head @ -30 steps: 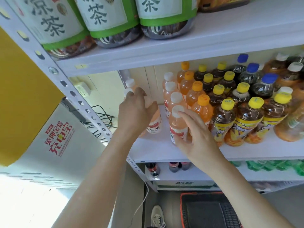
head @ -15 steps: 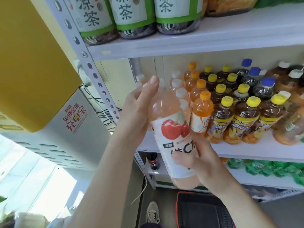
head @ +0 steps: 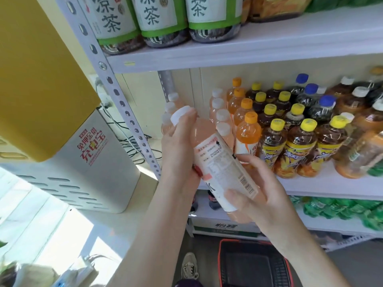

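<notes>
1. The shelf carries packed rows of drinks.
2. The basket sits on the floor below, and the bottle is not in it yet.
3. The bottle is off the shelf, tilted in the air in front of it, back label towards the camera. Picking looks done; reading seems under way, and placing remains.
4. The left hand grips its upper part.
5. The right hand wraps its base.

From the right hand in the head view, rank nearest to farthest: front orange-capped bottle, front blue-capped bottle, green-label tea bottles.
1. Front orange-capped bottle, just behind the right hand holding the pink bottle.
2. Front blue-capped bottle, farther right and back.
3. Green-label tea bottles, shelf above.
</notes>
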The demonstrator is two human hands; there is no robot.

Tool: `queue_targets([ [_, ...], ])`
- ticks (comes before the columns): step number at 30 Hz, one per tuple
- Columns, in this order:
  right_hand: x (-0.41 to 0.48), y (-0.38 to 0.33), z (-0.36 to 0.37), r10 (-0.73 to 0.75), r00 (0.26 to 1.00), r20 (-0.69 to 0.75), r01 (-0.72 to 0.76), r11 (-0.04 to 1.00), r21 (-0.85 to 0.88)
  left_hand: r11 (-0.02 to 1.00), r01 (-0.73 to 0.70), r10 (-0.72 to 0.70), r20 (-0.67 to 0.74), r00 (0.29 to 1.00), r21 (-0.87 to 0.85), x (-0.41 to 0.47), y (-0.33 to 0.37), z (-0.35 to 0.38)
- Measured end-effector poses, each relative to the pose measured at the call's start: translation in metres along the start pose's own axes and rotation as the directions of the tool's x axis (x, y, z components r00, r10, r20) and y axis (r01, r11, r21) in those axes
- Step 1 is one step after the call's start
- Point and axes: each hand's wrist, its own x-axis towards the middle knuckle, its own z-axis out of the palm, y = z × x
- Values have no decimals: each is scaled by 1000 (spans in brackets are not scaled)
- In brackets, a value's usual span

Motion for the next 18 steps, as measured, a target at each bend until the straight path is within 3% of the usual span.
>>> queue_targets([
  [2, 1, -1, -2, 8, 999, -49, -5, 998, 56, 999, 31, -30, 11, 999, -41, -1, 0, -3],
  [3, 1, -1, -4, 73, 997, -7, -70, 982, 175, 995, 59, -55, 55, 997, -75, -1, -1, -6],
  [4, 0, -2, -4, 158, 983, 95, -182, 914, 363, 989, 94, -79, 121, 989, -118, -2, -2, -8],
  [6, -1, -8, 0, 219, 902, 372, -418, 659, 625, 961, 148, -79, 283, 956, -234, -3, -1, -10],
  [8, -3, -8, 5, 162, 822, 546, -546, 496, 675, 924, 164, -14, 400, 917, -345, -5, 0, -10],
  [10, -3, -3, 8, 97, 792, 603, -576, 446, 685, 906, 175, 15, 442, 897, -386, -6, 3, -9],
  [12, -2, -3, 10, 110, 802, 588, -563, 468, 681, 912, 170, -3, 407, 914, -374, -6, 5, -8],
  [14, 0, -2, 7, 204, 853, 481, -505, 559, 658, 925, 151, -38, 311, 950, -349, -6, 6, -9],
  [16, 2, 1, 1, 222, 919, 326, -380, 717, 584, 955, 65, -10, 186, 982, -291, -5, 6, -11],
  [18, 4, 3, -3, 139, 962, 233, -230, 874, 427, 981, -41, 57, 84, 995, -189, -4, 8, -10],
])
